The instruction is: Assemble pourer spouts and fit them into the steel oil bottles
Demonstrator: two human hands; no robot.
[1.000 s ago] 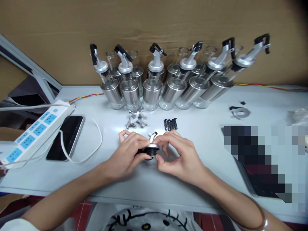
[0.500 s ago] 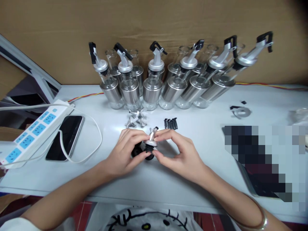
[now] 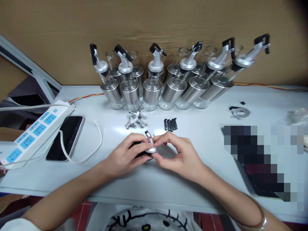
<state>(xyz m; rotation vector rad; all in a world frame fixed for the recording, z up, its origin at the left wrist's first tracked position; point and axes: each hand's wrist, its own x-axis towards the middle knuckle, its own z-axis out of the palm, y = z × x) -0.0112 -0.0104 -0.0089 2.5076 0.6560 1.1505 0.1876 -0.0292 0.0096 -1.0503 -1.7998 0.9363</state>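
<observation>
Between both hands sits a silver pourer spout (image 3: 151,149) with a small black tip, pointing up and leaning left. My left hand (image 3: 130,150) is closed, its fingers on the spout's left side. From the right, my right hand (image 3: 179,154) pinches the same spout with thumb and fingers. Dark stopper pieces lie partly hidden behind and below my left fingers. Just beyond the hands is a small pile of silver spouts (image 3: 136,119). To its right several black levers (image 3: 170,124) lie side by side.
Several glass-and-steel bottles (image 3: 153,91) with lever pourers line the cardboard back. On the left lie a power strip (image 3: 31,134), a phone (image 3: 64,138) and a looping white cable (image 3: 101,136). At right are a roll of tape (image 3: 241,112) and a blurred-out dark object (image 3: 260,166).
The spout has turned in my fingers: its tip now leans left, and its black ribbed stopper no longer shows below. My left fingers have shifted over its base.
</observation>
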